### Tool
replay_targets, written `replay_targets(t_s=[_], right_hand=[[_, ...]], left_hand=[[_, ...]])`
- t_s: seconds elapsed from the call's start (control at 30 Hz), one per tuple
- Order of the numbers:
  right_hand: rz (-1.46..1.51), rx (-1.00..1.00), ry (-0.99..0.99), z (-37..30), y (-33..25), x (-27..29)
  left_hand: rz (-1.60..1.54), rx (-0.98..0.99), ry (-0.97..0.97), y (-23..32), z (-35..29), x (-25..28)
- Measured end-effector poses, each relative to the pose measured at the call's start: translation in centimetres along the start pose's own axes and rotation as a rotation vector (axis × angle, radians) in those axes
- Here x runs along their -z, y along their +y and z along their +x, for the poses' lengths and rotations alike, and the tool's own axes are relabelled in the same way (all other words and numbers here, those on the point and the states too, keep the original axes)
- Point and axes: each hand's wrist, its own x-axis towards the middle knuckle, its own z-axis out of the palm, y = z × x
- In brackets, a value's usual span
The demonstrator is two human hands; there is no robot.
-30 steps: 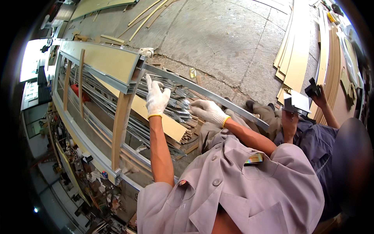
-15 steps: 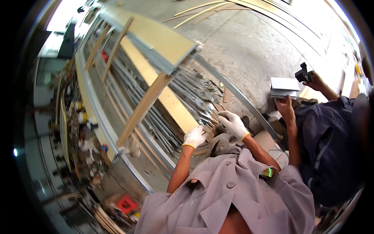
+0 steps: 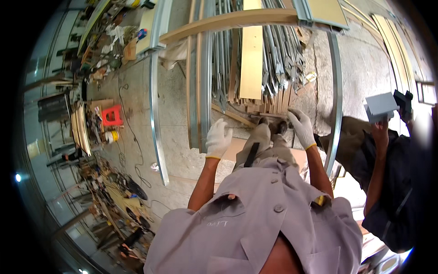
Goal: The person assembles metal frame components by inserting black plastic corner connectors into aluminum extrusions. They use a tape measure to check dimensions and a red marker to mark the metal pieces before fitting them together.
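My left hand point(image 3: 219, 138), in a white glove with a yellow cuff, is raised beside the near end of a long metal channel point(image 3: 204, 96). Its fingers are apart and nothing shows in them. Above my right shoe hovers my right hand point(image 3: 301, 128), gloved the same way, fingers stretched out and holding nothing visible. Beyond both hands lies a heap of thin grey metal strips point(image 3: 279, 50) with a pale yellow board point(image 3: 252, 59) on top. A wooden crossbar point(image 3: 232, 20) spans the frame over them.
Metal rails stand on my left point(image 3: 156, 118) and right point(image 3: 335, 91). At right, a co-worker point(image 3: 388, 182) holds a grey angular piece point(image 3: 381, 107) and a dark one point(image 3: 403, 100). A red stool point(image 3: 112, 115), a cable point(image 3: 132, 132) and cluttered scraps point(image 3: 118, 192) lie left.
My view has turned, so the frame and strips now lie straight ahead. My hands, close together before, are wider apart. The co-worker still holds the grey and dark pieces.
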Motion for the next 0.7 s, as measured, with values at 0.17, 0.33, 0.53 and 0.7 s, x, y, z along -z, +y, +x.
replay_targets(t_s=[0.17,0.33,0.53,0.7], right_hand=[[0.014,-0.009,0.213,-0.3,-2.1,-0.9],[0.133,0.264,0.565,2.8,-3.2,-1.8],[0.027,0.193,0.232,2.8,-1.8,-13.9],[-0.401,-0.028,0.070,-1.8,2.0,-31.6]], left_hand=[[0.066,0.026,0.141,-3.3,-5.3,0.7],[-0.044,0.060,0.219,-6.1,-7.1,2.4],[0.064,0.103,0.414,-17.0,-11.4,8.3],[0.132,0.275,0.435,-31.6,-13.1,13.6]])
